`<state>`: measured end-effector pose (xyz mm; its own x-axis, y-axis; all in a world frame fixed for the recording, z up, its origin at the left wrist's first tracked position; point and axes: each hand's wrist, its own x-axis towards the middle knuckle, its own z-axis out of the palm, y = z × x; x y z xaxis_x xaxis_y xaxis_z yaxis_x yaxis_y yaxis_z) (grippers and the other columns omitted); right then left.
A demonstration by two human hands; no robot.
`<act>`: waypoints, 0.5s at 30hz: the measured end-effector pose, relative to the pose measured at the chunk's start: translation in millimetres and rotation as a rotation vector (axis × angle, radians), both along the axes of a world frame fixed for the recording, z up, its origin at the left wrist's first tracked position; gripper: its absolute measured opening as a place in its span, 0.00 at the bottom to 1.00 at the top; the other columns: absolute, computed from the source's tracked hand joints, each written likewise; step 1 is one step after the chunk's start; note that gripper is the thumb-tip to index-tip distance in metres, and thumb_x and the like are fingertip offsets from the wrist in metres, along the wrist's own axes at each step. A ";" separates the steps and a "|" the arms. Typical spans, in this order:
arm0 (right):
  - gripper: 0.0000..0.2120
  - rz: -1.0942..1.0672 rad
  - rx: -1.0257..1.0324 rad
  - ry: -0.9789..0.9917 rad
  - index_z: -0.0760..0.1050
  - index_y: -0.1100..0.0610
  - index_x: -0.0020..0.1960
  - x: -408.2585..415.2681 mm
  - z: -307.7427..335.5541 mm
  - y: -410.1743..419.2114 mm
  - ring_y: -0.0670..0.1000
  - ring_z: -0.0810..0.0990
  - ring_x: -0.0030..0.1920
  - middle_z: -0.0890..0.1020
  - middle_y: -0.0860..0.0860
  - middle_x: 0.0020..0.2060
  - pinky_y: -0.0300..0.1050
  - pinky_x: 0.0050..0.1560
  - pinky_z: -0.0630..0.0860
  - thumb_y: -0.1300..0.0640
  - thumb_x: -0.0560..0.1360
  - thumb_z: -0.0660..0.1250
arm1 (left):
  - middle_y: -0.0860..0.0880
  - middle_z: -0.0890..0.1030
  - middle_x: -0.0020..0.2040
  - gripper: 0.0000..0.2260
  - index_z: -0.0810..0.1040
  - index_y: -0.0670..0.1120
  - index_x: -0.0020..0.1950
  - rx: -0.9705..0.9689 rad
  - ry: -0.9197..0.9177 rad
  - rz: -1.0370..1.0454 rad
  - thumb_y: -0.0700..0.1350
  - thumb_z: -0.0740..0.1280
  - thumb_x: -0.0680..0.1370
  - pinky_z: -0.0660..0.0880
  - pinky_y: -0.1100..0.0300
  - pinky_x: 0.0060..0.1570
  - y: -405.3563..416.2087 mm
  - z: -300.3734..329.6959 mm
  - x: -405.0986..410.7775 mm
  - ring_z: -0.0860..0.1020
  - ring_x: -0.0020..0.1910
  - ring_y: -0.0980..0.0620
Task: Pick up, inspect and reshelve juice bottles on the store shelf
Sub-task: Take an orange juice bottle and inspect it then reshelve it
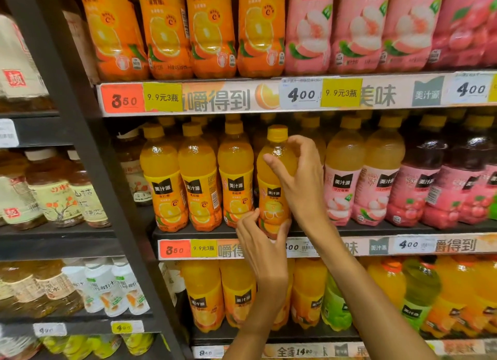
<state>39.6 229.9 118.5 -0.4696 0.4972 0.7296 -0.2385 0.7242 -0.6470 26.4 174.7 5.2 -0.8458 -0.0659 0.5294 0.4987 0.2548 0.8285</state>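
Note:
An orange juice bottle (pixel 273 182) with a yellow cap stands upright at the front edge of the middle shelf (pixel 188 232), fourth in the row of orange bottles. My right hand (pixel 298 179) wraps its upper body from the right, fingers curled near the shoulder. My left hand (pixel 259 238) grips its base from below and the left. Three matching orange bottles (pixel 199 187) stand to its left.
Pink peach and red juice bottles (pixel 376 182) fill the shelf to the right. Price strips (pixel 242 96) run along each shelf edge. A dark upright post (pixel 88 150) divides off the tea bottles (pixel 53 195) at left. Larger bottles (pixel 309 292) stand on the shelf below.

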 end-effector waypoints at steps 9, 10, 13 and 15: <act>0.26 -0.130 0.210 -0.119 0.70 0.61 0.68 12.6 -10.2 11.2 0.55 0.69 0.63 0.74 0.56 0.63 0.54 0.62 0.70 0.56 0.73 0.72 | 0.42 0.76 0.56 0.25 0.74 0.40 0.61 -0.108 0.021 0.090 0.47 0.76 0.68 0.73 0.50 0.54 7.8 5.6 0.9 0.74 0.57 0.42; 0.26 -0.154 0.225 -0.117 0.70 0.61 0.68 11.9 -10.6 11.1 0.55 0.70 0.62 0.75 0.56 0.62 0.54 0.61 0.70 0.55 0.73 0.72 | 0.42 0.76 0.57 0.26 0.73 0.40 0.63 -0.133 0.017 0.097 0.47 0.76 0.69 0.72 0.50 0.55 8.3 6.2 0.9 0.73 0.58 0.42; 0.25 -0.233 0.286 -0.120 0.72 0.62 0.66 7.9 -11.4 11.3 0.58 0.75 0.60 0.78 0.57 0.60 0.53 0.56 0.72 0.53 0.73 0.72 | 0.41 0.75 0.59 0.30 0.70 0.40 0.67 -0.192 0.032 0.105 0.47 0.75 0.69 0.73 0.50 0.56 8.7 9.1 0.4 0.73 0.59 0.43; 0.24 -0.280 0.321 -0.126 0.73 0.63 0.65 3.2 -12.3 11.1 0.59 0.77 0.57 0.78 0.58 0.59 0.53 0.51 0.73 0.52 0.74 0.71 | 0.41 0.74 0.60 0.30 0.69 0.41 0.68 -0.209 0.046 0.097 0.46 0.75 0.70 0.74 0.51 0.53 9.2 11.8 0.2 0.73 0.60 0.43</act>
<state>42.8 241.0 106.2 -0.4445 0.3757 0.8132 0.0618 0.9185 -0.3906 26.6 183.9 17.0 -0.8155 -0.0303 0.5779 0.4998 0.4668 0.7296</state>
